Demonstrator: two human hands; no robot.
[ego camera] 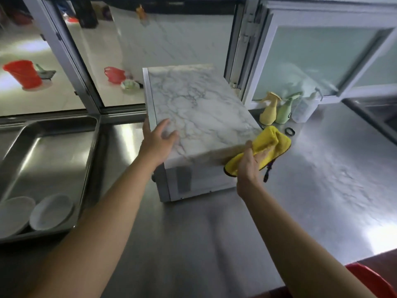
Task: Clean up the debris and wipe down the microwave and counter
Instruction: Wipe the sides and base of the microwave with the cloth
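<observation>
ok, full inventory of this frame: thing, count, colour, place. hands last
microwave: 1, marble-patterned top, on the counter, centre
cloth: 1, yellow, at the microwave's front right top edge
counter: 1, steel
spray bottles: 2, yellow and green, right of the microwave by the window
clear bottle: 1, beside the spray bottles
ring: 1, black, on the counter near the bottles
sink: 1, steel, left
plates: 2, white, in the sink
buckets: 2, red, beyond the glass
left hand: rests on the microwave's top
right hand: grips the cloth
</observation>
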